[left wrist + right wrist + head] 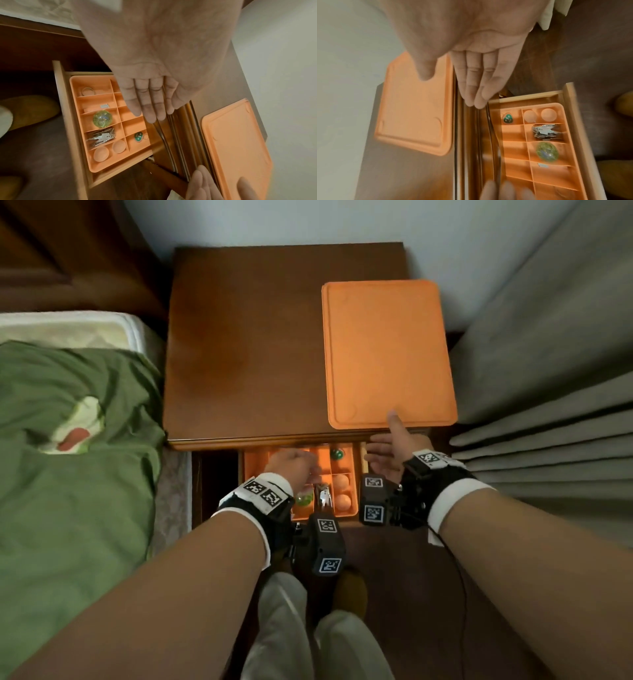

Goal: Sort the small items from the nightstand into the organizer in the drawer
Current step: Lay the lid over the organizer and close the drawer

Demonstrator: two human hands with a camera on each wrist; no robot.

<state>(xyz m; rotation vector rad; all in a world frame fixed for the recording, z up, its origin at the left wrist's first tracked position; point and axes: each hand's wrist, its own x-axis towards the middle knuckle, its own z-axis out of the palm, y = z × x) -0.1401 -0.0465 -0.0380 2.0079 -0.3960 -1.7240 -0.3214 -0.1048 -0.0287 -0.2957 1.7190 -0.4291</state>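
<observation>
left hand (294, 465) over the organizer (96, 169) in the open drawer (67, 121), fingers (145, 108) straight and together, holding nothing. right hand (388, 448) at the nightstand (246, 344) front edge, just right of the drawer, fingers (474, 81) extended and loose, thumb tip resting on the near edge of the orange lid (387, 350), nothing grasped. lid flat on the right half of the nightstand top. organizer orange, split into compartments, sitting in the right part of the drawer. in the front row: ring (88, 91) in one end cell, a small pale card (104, 106) in the next, glittery green ball (102, 119) after that, keys (101, 138) beside the ball, then two round orange caps (109, 149) in the last cell. in the back row, green charm (138, 137) in the end cell behind the caps; the cells next to it bare, the rest hidden under the left hand. green blanket (68, 440) to the left of the nightstand, grey curtain (548, 371) to the right. wrist views slightly blurred.
</observation>
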